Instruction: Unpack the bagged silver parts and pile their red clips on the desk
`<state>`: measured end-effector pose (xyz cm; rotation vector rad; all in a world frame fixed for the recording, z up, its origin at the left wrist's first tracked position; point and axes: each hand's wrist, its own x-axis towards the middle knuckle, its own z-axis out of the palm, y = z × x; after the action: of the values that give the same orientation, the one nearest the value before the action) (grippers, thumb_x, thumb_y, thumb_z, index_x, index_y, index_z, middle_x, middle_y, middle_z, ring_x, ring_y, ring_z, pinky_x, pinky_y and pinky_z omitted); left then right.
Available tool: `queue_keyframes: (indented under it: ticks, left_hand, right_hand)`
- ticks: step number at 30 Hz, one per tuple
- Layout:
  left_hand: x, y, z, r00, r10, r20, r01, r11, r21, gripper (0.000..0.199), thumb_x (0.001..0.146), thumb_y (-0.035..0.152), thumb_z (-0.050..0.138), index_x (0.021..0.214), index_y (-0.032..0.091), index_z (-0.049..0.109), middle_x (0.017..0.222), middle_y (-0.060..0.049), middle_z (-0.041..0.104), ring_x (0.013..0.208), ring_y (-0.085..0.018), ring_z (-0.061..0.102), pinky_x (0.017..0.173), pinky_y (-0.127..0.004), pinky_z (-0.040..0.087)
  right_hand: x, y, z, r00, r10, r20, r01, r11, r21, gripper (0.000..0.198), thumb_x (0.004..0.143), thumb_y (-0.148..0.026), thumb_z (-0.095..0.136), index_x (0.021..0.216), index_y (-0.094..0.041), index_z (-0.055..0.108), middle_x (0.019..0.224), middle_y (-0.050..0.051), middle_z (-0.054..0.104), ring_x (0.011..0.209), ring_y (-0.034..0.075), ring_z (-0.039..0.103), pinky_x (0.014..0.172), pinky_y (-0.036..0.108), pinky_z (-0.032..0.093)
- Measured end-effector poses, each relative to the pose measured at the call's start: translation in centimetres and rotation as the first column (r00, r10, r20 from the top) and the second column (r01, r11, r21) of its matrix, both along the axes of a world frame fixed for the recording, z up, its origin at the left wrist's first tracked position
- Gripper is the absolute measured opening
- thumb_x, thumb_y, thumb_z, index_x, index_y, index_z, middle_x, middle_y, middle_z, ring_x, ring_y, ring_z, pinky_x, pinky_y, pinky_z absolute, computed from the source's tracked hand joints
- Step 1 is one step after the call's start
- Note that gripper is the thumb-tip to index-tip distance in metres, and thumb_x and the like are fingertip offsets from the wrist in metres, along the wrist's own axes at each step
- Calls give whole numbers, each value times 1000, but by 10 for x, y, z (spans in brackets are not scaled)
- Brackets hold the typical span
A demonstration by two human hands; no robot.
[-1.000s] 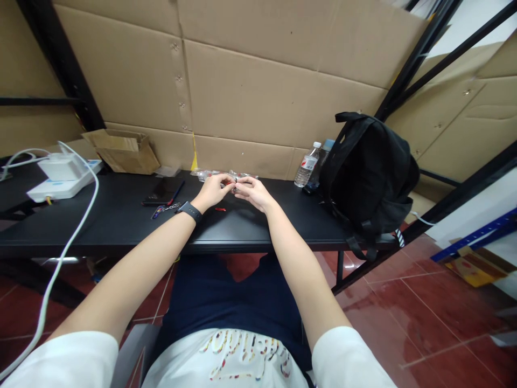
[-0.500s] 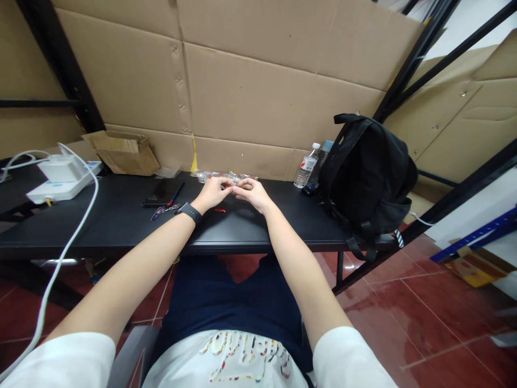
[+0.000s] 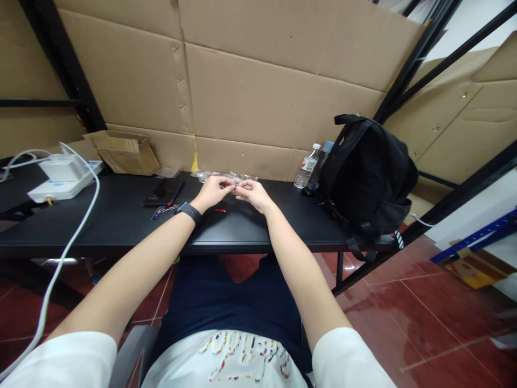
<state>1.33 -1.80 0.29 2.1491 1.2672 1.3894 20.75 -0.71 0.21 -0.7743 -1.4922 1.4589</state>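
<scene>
Where the fingertips meet: while both forearms cross the front edge of the black bench (image 3: 238, 233), a small item (image 3: 235, 185) sits between the hands, midway along the bench and nearer its back edge; too small and covered to identify.
Left hand: the left hand (image 3: 213, 192), below which a dark watch (image 3: 189, 210) circles the wrist, pinches the small item between thumb and fingers.
Right hand: the right hand (image 3: 254, 194) meets it from the other side, thumb and fingertips drawn together on the same item.
Red loop: a thin red loop (image 3: 220, 210) lies on the bench between the hands and the front edge.
Back edge: clear plastic packets (image 3: 203, 176) lie just beyond the hands, partly hidden by them.
Left part: a dark phone (image 3: 162, 192) lies flat, a keychain (image 3: 162, 212) just in front; an open cardboard box (image 3: 128, 154) stands at the back edge.
Right end: a black backpack (image 3: 374, 175) stands beside two bottles, a clear one (image 3: 306, 170) and one with a blue cap (image 3: 328, 145).
</scene>
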Motion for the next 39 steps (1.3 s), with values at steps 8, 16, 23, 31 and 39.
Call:
queue_keyframes:
  ticks: [8,16,23,31,39]
  left_hand:
    - [-2,4,-6,999,-32,-25,31,999,-13,28,82,42,69,86,17,80,90,-10,81,84,-26,73,88,-39,57]
    - [-4,5,-7,996,-48,-69,47,999,-16,29,83,43,69,87,17,80,88,-9,80,85,-26,72,86,-39,56]
    - [-1,2,-4,995,-62,-84,61,998,-14,26,83,41,69,87,18,81,87,-7,80,83,-24,71,86,-37,56]
    - [-1,-4,1,997,-55,-63,54,998,-15,25,83,40,69,87,18,81,86,-7,80,80,-23,71,86,-37,56]
    - [-2,2,-4,992,-91,-86,90,996,-10,27,85,43,67,88,19,79,85,-7,79,80,-22,70,82,-35,54]
  right_hand:
    - [-1,0,-1,995,-60,80,58,998,25,20,85,-26,83,79,-15,69,83,5,76,80,15,77,78,26,62]
    - [-1,4,-5,988,-53,147,48,998,38,14,90,-23,77,81,-15,70,84,5,75,76,13,75,70,20,60]
    - [-1,5,-6,977,-12,211,-4,997,76,13,91,-23,73,82,-14,71,85,5,75,72,11,73,63,17,56]
    - [1,7,-6,972,-24,234,-15,986,164,17,90,-32,74,87,-15,73,94,6,76,69,10,71,56,15,51]
    - [1,6,-4,962,10,272,-46,991,126,13,91,-25,65,83,-16,68,92,4,74,67,9,69,49,14,45]
